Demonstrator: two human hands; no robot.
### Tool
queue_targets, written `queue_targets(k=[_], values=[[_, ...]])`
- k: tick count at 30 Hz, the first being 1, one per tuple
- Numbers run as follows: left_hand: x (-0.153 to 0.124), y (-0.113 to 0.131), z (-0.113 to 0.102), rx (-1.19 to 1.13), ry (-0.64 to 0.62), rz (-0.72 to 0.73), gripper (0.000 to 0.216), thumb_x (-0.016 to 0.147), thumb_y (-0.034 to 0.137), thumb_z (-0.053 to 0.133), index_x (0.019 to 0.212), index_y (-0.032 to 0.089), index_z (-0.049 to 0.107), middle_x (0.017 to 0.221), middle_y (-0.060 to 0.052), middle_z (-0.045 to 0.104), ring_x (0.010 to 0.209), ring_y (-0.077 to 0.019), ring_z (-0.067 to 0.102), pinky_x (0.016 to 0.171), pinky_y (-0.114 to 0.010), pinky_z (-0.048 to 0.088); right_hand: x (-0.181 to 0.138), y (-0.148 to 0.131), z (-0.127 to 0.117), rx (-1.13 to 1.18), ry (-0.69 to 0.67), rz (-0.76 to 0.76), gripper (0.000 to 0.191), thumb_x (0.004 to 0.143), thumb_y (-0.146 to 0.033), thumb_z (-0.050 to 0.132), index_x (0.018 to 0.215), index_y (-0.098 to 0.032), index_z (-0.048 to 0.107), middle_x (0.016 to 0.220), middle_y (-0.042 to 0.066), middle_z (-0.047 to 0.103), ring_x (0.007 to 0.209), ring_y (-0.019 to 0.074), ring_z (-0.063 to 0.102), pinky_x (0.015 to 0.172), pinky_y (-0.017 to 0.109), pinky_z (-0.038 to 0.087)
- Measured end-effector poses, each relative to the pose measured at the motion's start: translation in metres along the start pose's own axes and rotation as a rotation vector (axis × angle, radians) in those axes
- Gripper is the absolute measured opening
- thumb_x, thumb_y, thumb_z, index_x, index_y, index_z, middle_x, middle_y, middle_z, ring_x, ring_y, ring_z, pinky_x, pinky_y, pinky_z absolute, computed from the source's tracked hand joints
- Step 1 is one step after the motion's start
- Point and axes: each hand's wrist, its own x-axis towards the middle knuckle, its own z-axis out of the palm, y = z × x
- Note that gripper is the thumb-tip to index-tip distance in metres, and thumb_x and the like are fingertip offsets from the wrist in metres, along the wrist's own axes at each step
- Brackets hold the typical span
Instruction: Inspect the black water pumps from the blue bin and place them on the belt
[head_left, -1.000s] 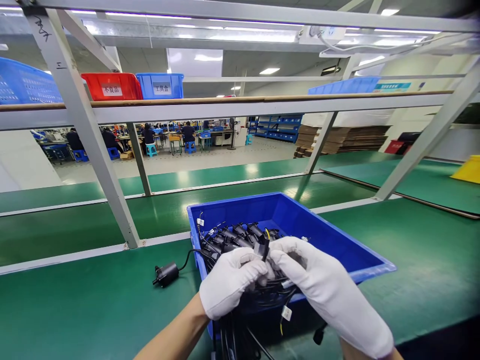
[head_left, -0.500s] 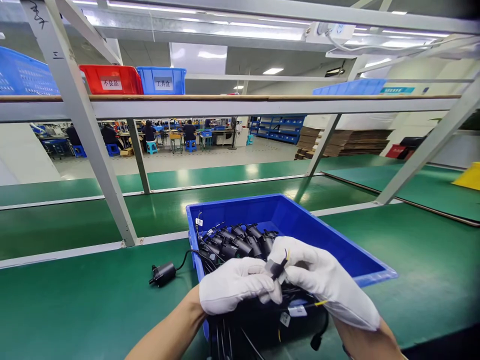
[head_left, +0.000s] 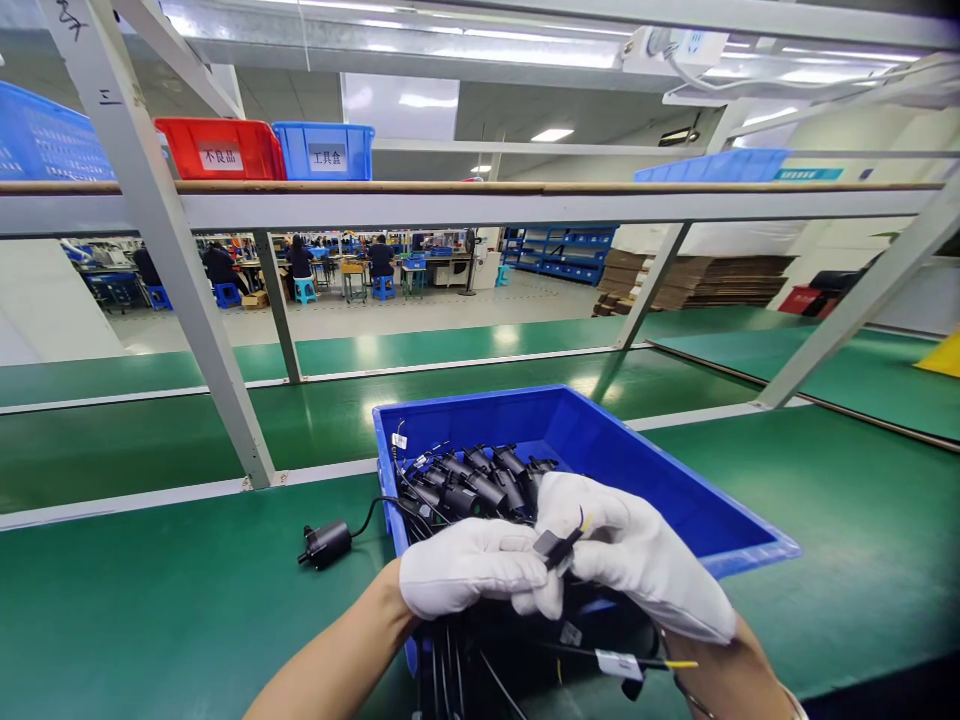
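In white gloves, my left hand (head_left: 474,568) and my right hand (head_left: 645,555) meet over the near side of a blue bin (head_left: 622,455). Thumb and fingers of both pinch a short black cable end (head_left: 556,546), from which thin wires, one yellow, stick out toward my right hand. Several black cylindrical motors or pumps (head_left: 484,490) with cables lie inside the bin. Below my right hand runs a black cable with a white label (head_left: 619,664) and a yellow tip. Another black cylindrical unit (head_left: 327,545) rests on the green bench, left of the bin, its cable leading over the rim.
The green bench (head_left: 150,600) carries grey frame posts (head_left: 202,330) and a shelf (head_left: 525,205) above. On that shelf stand a red bin (head_left: 221,150) and blue bins (head_left: 324,152). Several people sit at far workstations. Black cables (head_left: 446,680) hang at the near edge.
The black cable end has tilted between my fingers, and my right hand has turned slightly. The labelled cable with the yellow tip has swung right and down. The camera view has shifted a little.
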Motion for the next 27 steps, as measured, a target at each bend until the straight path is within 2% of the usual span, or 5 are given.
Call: queue_targets(k=[4, 8, 16, 22, 27], values=[[0.002, -0.004, -0.002, -0.104, -0.016, -0.002, 0.040, 0.085, 0.051, 0.074, 0.075, 0.012, 0.067, 0.067, -0.001, 0.054, 0.060, -0.0105, 0.043, 0.058, -0.027, 0.027, 0.002, 0.001, 0.001, -0.004, -0.011, -0.033, 0.029, 0.089, -0.054, 0.076, 0.089, -0.026, 0.083, 0.075, 0.003, 0.070, 0.071, 0.0175, 0.063, 0.066, 0.030, 0.050], [0.004, -0.006, -0.003, -0.153, -0.039, -0.014, 0.040, 0.083, 0.050, 0.074, 0.071, 0.012, 0.065, 0.064, -0.001, 0.053, 0.057, -0.0100, 0.041, 0.055, -0.028, 0.024, 0.004, 0.005, 0.001, 0.007, -0.031, -0.062, 0.026, 0.088, -0.052, 0.078, 0.089, -0.026, 0.083, 0.075, 0.003, 0.070, 0.071, 0.0165, 0.063, 0.065, 0.028, 0.050], [0.007, -0.003, 0.000, -0.152, -0.012, 0.009, 0.043, 0.081, 0.049, 0.073, 0.063, 0.014, 0.055, 0.058, 0.001, 0.045, 0.053, -0.0089, 0.034, 0.053, -0.031, 0.017, 0.005, 0.011, 0.006, -0.002, 0.029, -0.039, 0.024, 0.087, -0.051, 0.079, 0.086, -0.027, 0.080, 0.078, 0.001, 0.070, 0.073, 0.0156, 0.063, 0.067, 0.026, 0.051], [0.008, -0.008, -0.001, -0.159, 0.006, 0.017, 0.048, 0.077, 0.054, 0.077, 0.060, 0.015, 0.054, 0.056, 0.001, 0.045, 0.053, -0.0094, 0.035, 0.053, -0.031, 0.018, 0.004, 0.010, 0.009, -0.008, 0.069, -0.065, 0.029, 0.087, -0.051, 0.079, 0.082, -0.023, 0.079, 0.074, 0.003, 0.069, 0.072, 0.0179, 0.063, 0.069, 0.030, 0.054], [0.010, -0.013, -0.003, -0.167, 0.009, 0.023, 0.049, 0.074, 0.056, 0.078, 0.061, 0.016, 0.054, 0.057, 0.001, 0.046, 0.053, -0.0100, 0.037, 0.054, -0.031, 0.021, 0.005, 0.008, 0.011, -0.025, 0.084, -0.075, 0.029, 0.089, -0.051, 0.077, 0.080, -0.023, 0.077, 0.074, 0.003, 0.069, 0.071, 0.0169, 0.063, 0.068, 0.029, 0.053]])
